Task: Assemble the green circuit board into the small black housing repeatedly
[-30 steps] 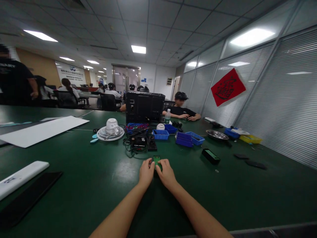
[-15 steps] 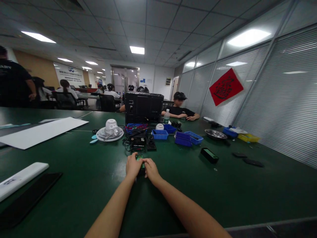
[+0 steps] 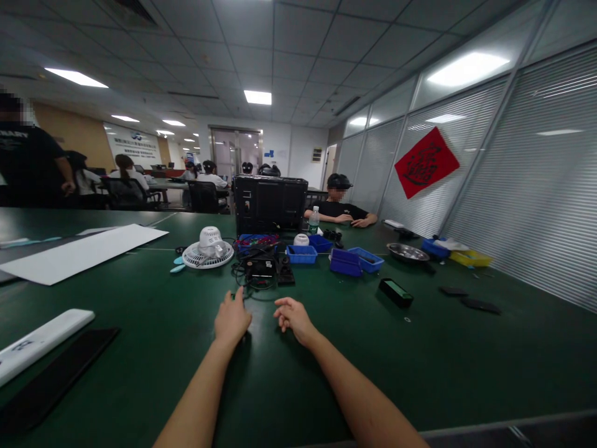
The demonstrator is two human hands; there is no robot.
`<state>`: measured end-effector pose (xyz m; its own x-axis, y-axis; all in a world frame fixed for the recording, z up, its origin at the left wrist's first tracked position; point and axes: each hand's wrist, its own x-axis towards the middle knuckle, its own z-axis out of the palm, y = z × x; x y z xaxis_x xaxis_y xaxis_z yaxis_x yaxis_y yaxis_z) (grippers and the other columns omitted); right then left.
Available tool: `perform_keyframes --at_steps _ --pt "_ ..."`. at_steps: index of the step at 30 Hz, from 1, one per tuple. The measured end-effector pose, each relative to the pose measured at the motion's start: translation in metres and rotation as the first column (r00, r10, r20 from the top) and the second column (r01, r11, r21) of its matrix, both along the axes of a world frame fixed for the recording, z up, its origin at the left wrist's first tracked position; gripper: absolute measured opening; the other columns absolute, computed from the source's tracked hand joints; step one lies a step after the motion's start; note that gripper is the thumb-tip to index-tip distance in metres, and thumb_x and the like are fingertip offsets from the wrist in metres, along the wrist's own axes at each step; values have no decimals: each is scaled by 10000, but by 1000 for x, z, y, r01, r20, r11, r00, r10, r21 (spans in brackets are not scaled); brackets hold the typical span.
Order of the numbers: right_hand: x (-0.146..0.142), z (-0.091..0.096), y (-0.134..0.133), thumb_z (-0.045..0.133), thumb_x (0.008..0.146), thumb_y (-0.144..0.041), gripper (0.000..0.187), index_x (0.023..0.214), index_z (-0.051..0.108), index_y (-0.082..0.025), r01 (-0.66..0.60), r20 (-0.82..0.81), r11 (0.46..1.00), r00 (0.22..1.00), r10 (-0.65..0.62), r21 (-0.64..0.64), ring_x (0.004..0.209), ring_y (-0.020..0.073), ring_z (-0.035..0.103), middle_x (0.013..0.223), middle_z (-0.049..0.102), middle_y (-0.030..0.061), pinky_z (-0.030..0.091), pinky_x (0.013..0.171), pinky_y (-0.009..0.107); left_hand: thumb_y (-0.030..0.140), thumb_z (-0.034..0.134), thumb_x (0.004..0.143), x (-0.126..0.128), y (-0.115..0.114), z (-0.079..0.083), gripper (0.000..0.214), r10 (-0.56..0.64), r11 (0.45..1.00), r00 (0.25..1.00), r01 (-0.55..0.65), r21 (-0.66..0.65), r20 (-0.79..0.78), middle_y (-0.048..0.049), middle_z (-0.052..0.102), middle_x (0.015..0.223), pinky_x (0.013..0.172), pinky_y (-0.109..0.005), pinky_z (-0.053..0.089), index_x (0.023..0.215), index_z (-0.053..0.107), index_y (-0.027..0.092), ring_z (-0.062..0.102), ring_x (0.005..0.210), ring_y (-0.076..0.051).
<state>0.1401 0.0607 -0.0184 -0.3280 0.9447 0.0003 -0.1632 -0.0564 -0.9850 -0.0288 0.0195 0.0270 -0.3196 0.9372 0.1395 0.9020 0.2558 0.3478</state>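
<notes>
My left hand is wrapped over a small black case with a green circuit board. Most of that case is hidden under the palm and fingers. To its right, my right hand is held above the green table, its fingers loosely bent and apart, with nothing visible in them. A similar black case with a green board lies farther right, out of reach of both hands. Just beyond my hands sits a black boxy device with cables.
A white fan, blue bins, a bottle and a large black panel unit stand farther back. A metal bowl is at the right. A white bar lies at left. A person sits across the table.
My hands have parted. The left has moved left with the black case under it; the right has let go of the case and shifted slightly right.
</notes>
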Motion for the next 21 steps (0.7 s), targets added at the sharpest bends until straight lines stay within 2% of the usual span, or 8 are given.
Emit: perform_keyframes --at_steps 4,11,17,21 --pt "2 3 -2 529 616 -236 202 799 522 -150 -7 63 1000 998 6 14 406 58 468 626 586 -9 352 340 166 229 450 727 -27 -2 7 631 49 996 997 -53 -71 -67 -195 330 1342 781 -384 429 1333 275 224 511 1062 -315" --pt "4 6 -2 519 626 -232 193 798 538 -146 -32 103 999 994 29 29 408 57 463 625 586 -10 350 343 168 273 460 727 -67 -6 9 644 104 991 992 -110 -73 -75 -180 357 1341 795 -389 430 1340 270 213 514 1064 -307" --pt "8 8 -2 514 634 -225 174 783 546 -143 -30 124 999 992 26 29 403 53 453 623 586 -10 351 345 171 533 401 751 -74 -7 5 710 132 991 991 -132 36 -14 -165 419 1294 829 -395 414 1346 255 172 483 1084 -315" --pt "10 9 -2 514 635 -223 170 778 548 -137 -21 130 999 991 16 38 398 55 449 617 585 -11 332 333 170 512 428 734 -73 -9 7 719 143 990 989 -142 18 -36 -159 449 1263 814 -397 414 1347 253 180 478 1074 -330"
